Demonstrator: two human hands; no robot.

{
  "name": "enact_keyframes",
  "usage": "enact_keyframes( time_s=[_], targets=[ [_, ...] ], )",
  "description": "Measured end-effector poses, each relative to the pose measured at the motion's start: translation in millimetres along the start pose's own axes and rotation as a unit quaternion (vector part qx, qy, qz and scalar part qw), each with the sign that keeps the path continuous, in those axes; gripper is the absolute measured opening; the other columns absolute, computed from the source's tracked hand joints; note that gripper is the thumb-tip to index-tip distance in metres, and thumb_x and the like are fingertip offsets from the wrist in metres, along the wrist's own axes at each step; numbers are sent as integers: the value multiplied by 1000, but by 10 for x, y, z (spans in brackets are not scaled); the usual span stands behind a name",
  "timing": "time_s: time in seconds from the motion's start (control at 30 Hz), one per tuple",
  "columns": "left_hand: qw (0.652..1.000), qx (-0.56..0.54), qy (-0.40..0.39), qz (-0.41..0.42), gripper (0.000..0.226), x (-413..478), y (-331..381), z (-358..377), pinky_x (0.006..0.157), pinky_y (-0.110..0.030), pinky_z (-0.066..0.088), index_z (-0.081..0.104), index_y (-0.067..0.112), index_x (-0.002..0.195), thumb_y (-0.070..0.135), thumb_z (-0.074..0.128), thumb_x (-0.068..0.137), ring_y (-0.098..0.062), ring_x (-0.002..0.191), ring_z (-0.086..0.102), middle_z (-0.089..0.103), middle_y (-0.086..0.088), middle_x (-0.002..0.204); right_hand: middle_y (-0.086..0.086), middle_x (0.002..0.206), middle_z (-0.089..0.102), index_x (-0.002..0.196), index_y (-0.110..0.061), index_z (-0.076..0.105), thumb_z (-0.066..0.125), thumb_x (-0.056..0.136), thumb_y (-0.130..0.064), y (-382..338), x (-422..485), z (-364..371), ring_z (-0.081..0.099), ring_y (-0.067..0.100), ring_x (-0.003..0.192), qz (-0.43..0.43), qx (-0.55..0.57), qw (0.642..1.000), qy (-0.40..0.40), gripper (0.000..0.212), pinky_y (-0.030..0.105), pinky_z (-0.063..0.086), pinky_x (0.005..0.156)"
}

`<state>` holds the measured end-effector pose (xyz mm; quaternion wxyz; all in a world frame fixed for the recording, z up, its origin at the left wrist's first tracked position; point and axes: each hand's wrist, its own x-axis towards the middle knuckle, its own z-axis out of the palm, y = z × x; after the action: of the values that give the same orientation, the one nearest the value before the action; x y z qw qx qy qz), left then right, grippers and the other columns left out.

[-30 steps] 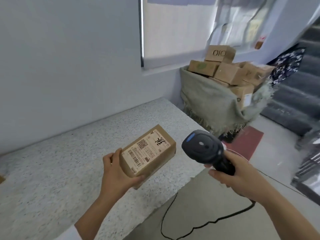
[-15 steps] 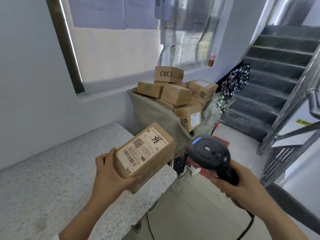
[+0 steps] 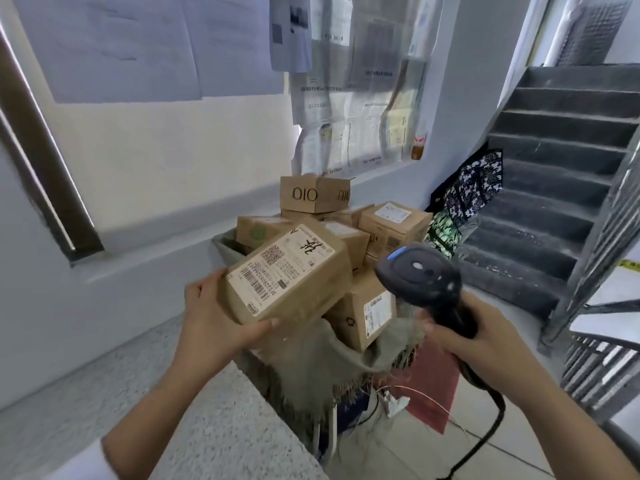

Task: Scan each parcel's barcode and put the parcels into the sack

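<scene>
head view: your left hand (image 3: 214, 327) grips the labelled parcel (image 3: 287, 275), held tilted in the air in front of the sack (image 3: 311, 368), which is heaped with boxes (image 3: 391, 223). your right hand (image 3: 485, 344) is wrapped around the scanner (image 3: 420, 275), just beside the parcel.

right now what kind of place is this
Probably a parcel drop-off corner in a building's stairwell: a sack heaped with cardboard parcels beside a staircase, paper notices on the window, and a barcode scanner in the right hand.
</scene>
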<state>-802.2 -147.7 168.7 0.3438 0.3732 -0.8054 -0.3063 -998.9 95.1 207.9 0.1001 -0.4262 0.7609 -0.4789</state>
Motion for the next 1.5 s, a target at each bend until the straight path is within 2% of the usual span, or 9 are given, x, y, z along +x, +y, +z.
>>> enact_keyframes(
  time_s=[0.13,0.47,0.7,0.87,1.03,1.1,1.23,1.37,1.5],
  targets=[
    [999,-19,32,23,118,647,336,279,101,-37,44,43,20,135,67,77,33,-12,117,49,50,-3,129,-15,71,66,86,-21,65,71,78,-15,229,560,-347,58,0,58,-34,-14,999,1,12,14,41,54],
    [996,9,92,-5,121,2020,1070,1422,91,-42,51,47,21,129,84,70,27,-20,109,57,56,-3,121,-13,52,59,87,-17,63,67,82,-18,1028,2055,-1196,52,1,44,-60,30,995,-69,6,18,44,50],
    [994,7,49,-94,126,2750,1308,2030,91,-28,46,40,13,136,69,73,28,-21,114,49,43,-9,129,-13,50,58,85,-18,59,64,85,-11,1329,2820,-1351,50,3,41,-57,64,990,-110,9,17,43,48],
    [992,71,7,-100,103,3251,1293,2268,101,-38,43,34,9,141,50,84,60,-27,122,43,35,-13,133,-14,48,56,86,-12,58,64,85,-7,1453,3224,-1346,47,2,39,-57,90,988,-112,7,14,41,45],
    [988,104,-20,-109,122,3664,1253,2276,93,-34,42,42,8,134,72,69,34,-27,119,45,45,-12,125,9,71,66,91,-10,61,65,83,-8,1532,3534,-1318,50,6,43,-37,94,990,-95,9,29,48,52],
    [983,129,-41,-126,115,3799,1168,2271,97,-36,42,41,11,136,71,69,41,-29,122,44,44,-13,131,15,85,69,89,-14,62,67,82,-10,1573,3630,-1299,52,7,45,-32,85,992,-84,9,40,49,59],
    [969,155,-97,-165,90,3934,997,2268,101,-36,40,41,9,139,67,61,74,-29,131,37,39,-12,144,-3,58,63,92,-10,64,66,82,-10,1635,3787,-1248,50,7,43,-31,80,993,-80,10,34,44,55],
    [977,148,-86,-128,125,3902,941,2255,113,-39,28,50,7,133,84,40,35,-27,135,34,45,-14,140,-8,49,57,94,-7,64,64,84,-9,1645,3879,-1193,49,6,42,-41,69,992,-93,10,22,44,47],
    [983,137,-65,-107,108,3858,883,2225,107,-41,36,53,7,130,80,51,50,-30,128,40,43,-16,136,-13,50,59,93,-9,63,64,84,-8,1655,3917,-1160,49,4,41,-36,71,992,-96,9,21,43,46]
  ],
)
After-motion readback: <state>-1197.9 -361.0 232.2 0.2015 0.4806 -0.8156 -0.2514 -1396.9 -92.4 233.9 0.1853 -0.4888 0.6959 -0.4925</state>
